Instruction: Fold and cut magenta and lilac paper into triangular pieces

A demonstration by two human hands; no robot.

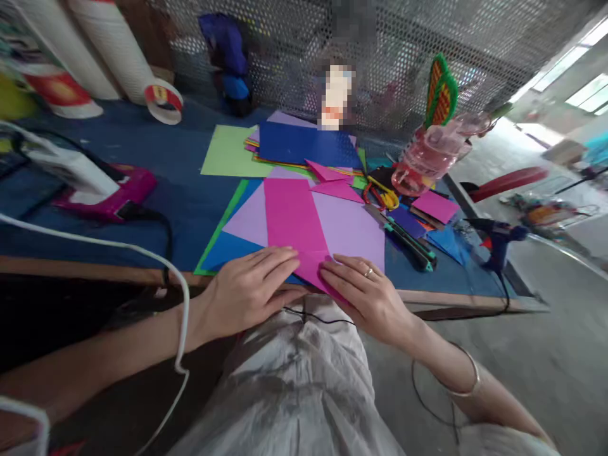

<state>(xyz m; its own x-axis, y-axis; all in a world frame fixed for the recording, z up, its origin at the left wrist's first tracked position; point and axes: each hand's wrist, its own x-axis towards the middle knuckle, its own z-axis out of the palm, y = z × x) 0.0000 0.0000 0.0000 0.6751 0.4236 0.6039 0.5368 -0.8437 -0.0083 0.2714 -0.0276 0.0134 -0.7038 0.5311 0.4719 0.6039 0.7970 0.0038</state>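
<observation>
A pink sheet of paper (292,212) lies lengthwise in front of me, its near end folded over at a slant. My left hand (256,288) grips the left side of that near end, fingers on top and thumb low at the edge. On the right, my right hand (365,291) is closed around the folded pink corner, fingertips over it and thumb hidden. A ring and a bracelet are on this hand and arm. Beneath the pink paper are lilac sheets (354,225), a blue sheet (228,250) and a green one showing as a strip.
Behind lie a dark blue stack (308,145) and pink folded pieces (332,180). To the right are a utility knife (408,244), scissors (375,193), a pink bottle (422,161) and a glue gun (501,244). A power strip (109,193) and white cable (118,244) are left.
</observation>
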